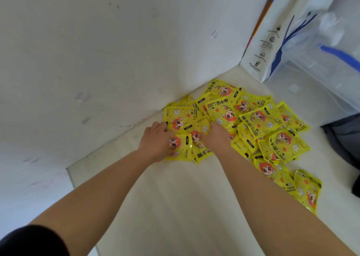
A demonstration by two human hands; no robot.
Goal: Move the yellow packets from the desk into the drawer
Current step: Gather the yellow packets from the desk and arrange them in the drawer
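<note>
Several yellow hand-warmer packets (pixel 253 123) with a red-haired cartoon figure lie heaped on the white desk (pixel 175 207) near the wall corner. My left hand (pixel 155 142) grips a packet (pixel 181 146) at the heap's near left edge, thumb under its lower edge. My right hand (pixel 216 137) reaches into the heap beside it, fingers curled down among the packets and hidden by them. Two more packets (pixel 292 185) trail off to the near right. No drawer is in view.
A white wall (pixel 97 61) borders the desk on the left and behind. A white paper bag with blue print (pixel 272 41) and a clear plastic bag (pixel 321 65) stand at the back right. A dark object (pixel 344 137) lies at the right edge.
</note>
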